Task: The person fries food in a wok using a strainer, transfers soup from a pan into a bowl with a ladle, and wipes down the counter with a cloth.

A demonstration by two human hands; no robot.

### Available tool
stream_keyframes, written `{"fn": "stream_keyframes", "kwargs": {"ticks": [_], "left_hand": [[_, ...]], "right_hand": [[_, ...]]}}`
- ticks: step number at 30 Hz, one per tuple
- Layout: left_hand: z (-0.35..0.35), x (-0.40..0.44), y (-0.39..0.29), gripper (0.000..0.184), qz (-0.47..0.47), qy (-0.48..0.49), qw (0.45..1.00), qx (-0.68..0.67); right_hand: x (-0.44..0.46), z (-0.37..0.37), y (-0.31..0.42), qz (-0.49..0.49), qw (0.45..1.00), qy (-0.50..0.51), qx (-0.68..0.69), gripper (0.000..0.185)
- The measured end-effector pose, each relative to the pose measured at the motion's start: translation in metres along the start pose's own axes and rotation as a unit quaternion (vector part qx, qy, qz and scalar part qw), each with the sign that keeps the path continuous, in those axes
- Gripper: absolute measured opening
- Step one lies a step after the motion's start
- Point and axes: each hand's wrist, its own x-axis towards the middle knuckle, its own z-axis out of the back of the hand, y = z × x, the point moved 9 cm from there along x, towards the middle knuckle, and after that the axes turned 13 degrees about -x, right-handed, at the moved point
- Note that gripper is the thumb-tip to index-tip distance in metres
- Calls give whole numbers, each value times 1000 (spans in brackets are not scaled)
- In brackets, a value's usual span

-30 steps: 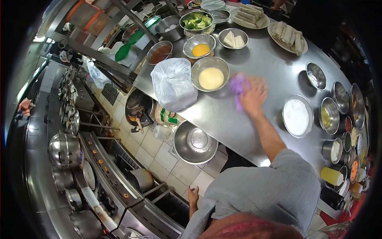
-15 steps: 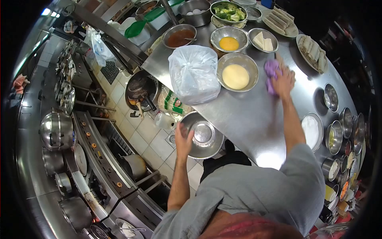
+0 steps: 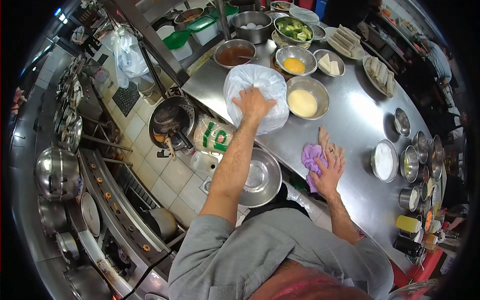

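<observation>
My left hand presses into the top of a filled white plastic bag, its fingers and thumb curled into the gathered plastic. The bag rests on the left part of the steel table. Close to the table's near edge, my right hand holds a crumpled purple cloth against the surface. A beige-brown cloth lies bunched along the same hand. Just right of the bag stands a bowl of pale yellow liquid. Below my left forearm is a wide metal basin.
Behind the bag are a bowl of reddish sauce, a bowl of yolk-coloured liquid and a bowl of broccoli. Plates of pale rolls sit at the back right. Metal bowls line the right side. A stove is at left.
My left hand has moved from above the basin up onto the plastic bag. My right hand has drawn the cloths back to the table's near edge. The view has shifted slightly.
</observation>
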Motion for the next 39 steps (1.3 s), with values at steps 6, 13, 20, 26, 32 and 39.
{"fn": "stream_keyframes", "kwargs": {"ticks": [6, 13, 20, 26, 32, 39], "left_hand": [[4, -13, 20, 49, -60, -62, 991, -107], [65, -69, 72, 17, 85, -135, 794, -587], [160, -169, 134, 29, 75, -229, 871, -428], [184, -249, 162, 33, 176, -229, 924, -248], [166, -309, 215, 30, 238, -302, 823, -418], [177, -262, 181, 27, 164, -305, 763, -546]], "right_hand": [[6, 5, 13, 117, 993, 16, 27, 49], [31, 1, 91, 253, 965, 4, 69, 47], [139, -20, 201, 338, 930, -35, 139, 35], [278, -46, 350, 391, 904, -35, 170, 31], [333, -69, 404, 276, 948, 29, 154, 34], [210, -10, 305, 329, 925, -32, 188, 46]]}}
